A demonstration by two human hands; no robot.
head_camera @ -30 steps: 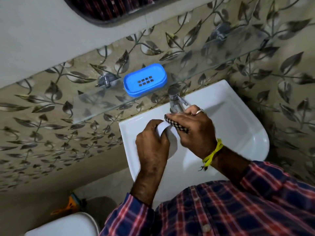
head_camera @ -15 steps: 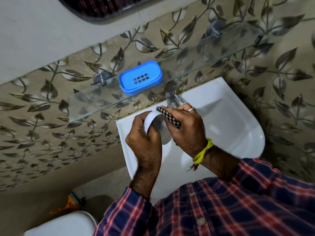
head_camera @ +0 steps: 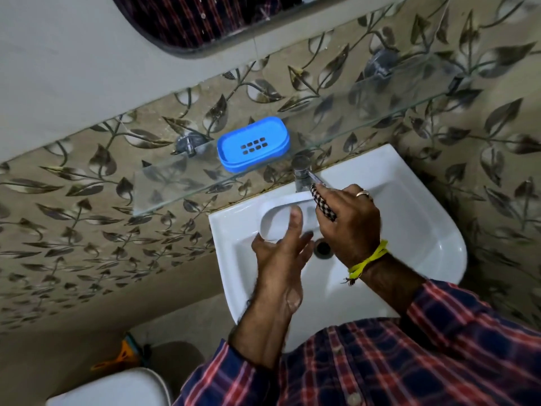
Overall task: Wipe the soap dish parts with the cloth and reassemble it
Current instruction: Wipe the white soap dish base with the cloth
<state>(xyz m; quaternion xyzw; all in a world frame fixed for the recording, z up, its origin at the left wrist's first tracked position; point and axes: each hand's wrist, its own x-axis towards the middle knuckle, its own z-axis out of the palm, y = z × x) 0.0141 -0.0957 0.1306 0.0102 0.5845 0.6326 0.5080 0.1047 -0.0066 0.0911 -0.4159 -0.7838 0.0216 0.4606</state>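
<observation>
A white basin (head_camera: 424, 230) fills the centre and right of the frame, seen from above, with a patterned leaf wall around it and a glass shelf (head_camera: 175, 183) crossing from the middle left to the upper right. At the bottom, checked shirt sleeves lead up to two bare hands held over the bowl. The left hand (head_camera: 281, 253), centre frame, holds a white soap dish part (head_camera: 278, 215) from below, thumb lying across its hollow and fingers spread loosely under it rather than wrapped tight. The right hand (head_camera: 348, 221), just right of it, has its fingers curled round a bunched black-and-white checked cloth (head_camera: 322, 202), which touches the right end of the white part. The hands are close together, nearly touching. The white part looks like a shallow oval tray with a raised rim, smooth and glossy. It is probably light, stiff plastic, slippery if wet, so the rim and long edges seem the safest places to hold, with a thumb inside to steady it. On the shelf, upper centre, sits the blue soap dish part (head_camera: 253, 145), an oval tray with a block of small drain slots in its middle, well apart from the hands. A chrome tap (head_camera: 301, 171) stands just below it at the basin's back edge.
</observation>
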